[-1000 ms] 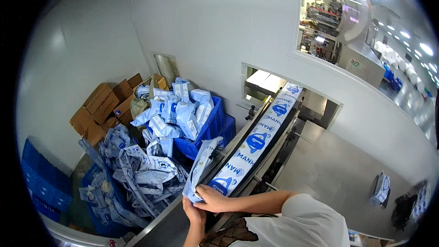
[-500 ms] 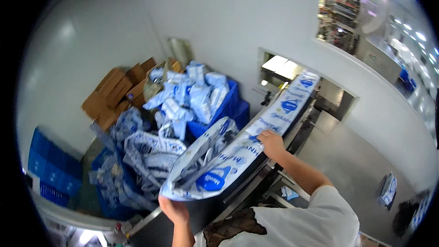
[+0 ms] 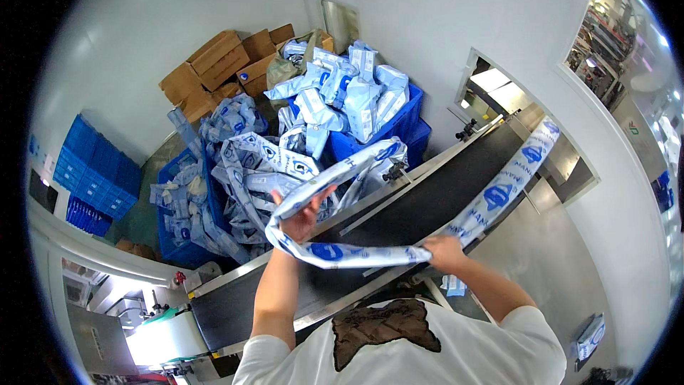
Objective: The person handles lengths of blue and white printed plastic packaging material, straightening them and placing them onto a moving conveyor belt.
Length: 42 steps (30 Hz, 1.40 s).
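A long strip of joined white-and-blue pouches point(image 3: 499, 196) runs down a black conveyor belt point(image 3: 420, 203) from a wall opening. My right hand point(image 3: 443, 251) grips the strip near the belt's front edge. My left hand point(image 3: 298, 217) holds the strip's free end raised over the belt's far side, with a loop point(image 3: 342, 171) of it bending back toward the heap. Between the two hands the strip hangs in a curve.
Past the belt, blue crates point(image 3: 399, 125) overflow with tangled pouch strips point(image 3: 249, 164). Cardboard boxes point(image 3: 214, 64) stack in the corner, and flat blue crates point(image 3: 96, 178) lean at the left wall. A window point(image 3: 627, 50) shows another room.
My left hand has lifted the strip's end up and left over the belt's far side. My right hand slid back down the strip toward me.
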Available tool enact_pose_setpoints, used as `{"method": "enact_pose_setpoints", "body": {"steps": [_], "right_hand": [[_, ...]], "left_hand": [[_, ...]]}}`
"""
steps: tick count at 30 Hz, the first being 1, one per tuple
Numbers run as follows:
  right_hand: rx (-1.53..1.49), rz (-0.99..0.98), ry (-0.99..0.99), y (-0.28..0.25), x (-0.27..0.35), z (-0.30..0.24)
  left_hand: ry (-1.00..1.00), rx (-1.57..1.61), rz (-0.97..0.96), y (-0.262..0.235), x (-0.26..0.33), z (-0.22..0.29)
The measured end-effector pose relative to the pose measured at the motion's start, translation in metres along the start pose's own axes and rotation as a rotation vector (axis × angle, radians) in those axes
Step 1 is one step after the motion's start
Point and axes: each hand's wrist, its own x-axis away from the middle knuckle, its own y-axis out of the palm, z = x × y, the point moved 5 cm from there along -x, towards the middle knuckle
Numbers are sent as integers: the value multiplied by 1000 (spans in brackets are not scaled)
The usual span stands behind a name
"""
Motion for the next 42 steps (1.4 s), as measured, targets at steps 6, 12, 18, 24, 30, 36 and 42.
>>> {"method": "enact_pose_setpoints", "body": {"steps": [6, 12, 18, 24, 30, 36, 42], "right_hand": [[-184, 10, -50, 13, 9, -25], [-238, 45, 8, 16, -30, -72], [-473, 282, 168, -3, -72, -96], [-703, 12, 361, -11, -174, -112], [-1564, 9, 552, 32, -225, -126], [-1736, 232, 614, 64, -215, -145], [-723, -1, -39, 45, -200, -213]], "left_hand": [[223, -167, 200, -56, -103, 15], [1025, -1441, 494, -38, -117, 207], [1420, -1756, 734, 58, 8, 307], [932, -925, 1081, -30, 122, 256], [392, -657, 556, -76, 61, -16], [739, -483, 628, -78, 52, -56], [583, -663, 806, -70, 108, -47]]}}
